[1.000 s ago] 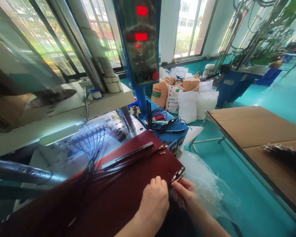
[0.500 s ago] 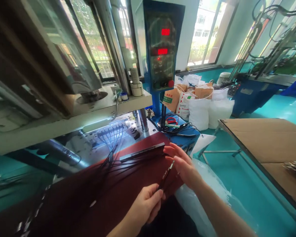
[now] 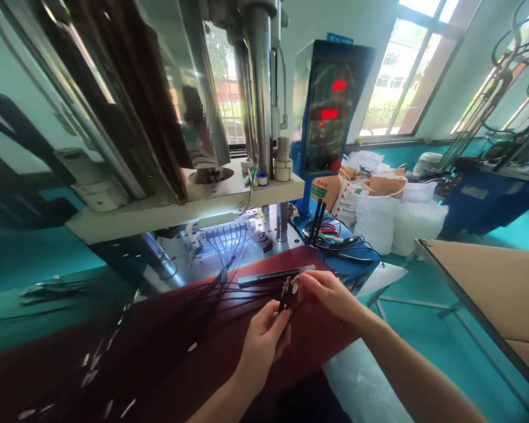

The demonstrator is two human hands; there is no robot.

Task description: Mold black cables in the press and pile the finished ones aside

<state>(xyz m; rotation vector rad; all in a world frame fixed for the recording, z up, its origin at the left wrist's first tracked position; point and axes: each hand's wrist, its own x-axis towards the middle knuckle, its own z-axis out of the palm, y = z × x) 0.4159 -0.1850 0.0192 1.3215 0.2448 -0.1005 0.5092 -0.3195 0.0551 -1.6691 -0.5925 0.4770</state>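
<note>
My left hand (image 3: 268,332) is closed around a slim dark piece (image 3: 284,296) with small metal parts at its upper end; its exact kind is hard to make out. Just beside it, my right hand (image 3: 328,291) pinches a small metal-tipped cable connector (image 3: 295,286) between thumb and fingers. The two pieces are close together; whether they touch I cannot tell. Behind the hands a long narrow metal bar (image 3: 264,276) lies on the dark red work surface (image 3: 229,364). Black cables (image 3: 223,285) run from the lit mould (image 3: 224,241) across this surface.
A press with a thick cream plate (image 3: 194,205) stands over the mould. Right of it are a blue control box (image 3: 330,135) with red digits, and red-handled pliers (image 3: 330,228) among cables. White sacks (image 3: 374,223) and a cardboard-topped table (image 3: 489,282) are farther right. More cables (image 3: 48,291) lie at left.
My right hand has gone from loosely spread fingers to a pinch on the connector, close to my left hand's piece. The camera view has shifted left and up.
</note>
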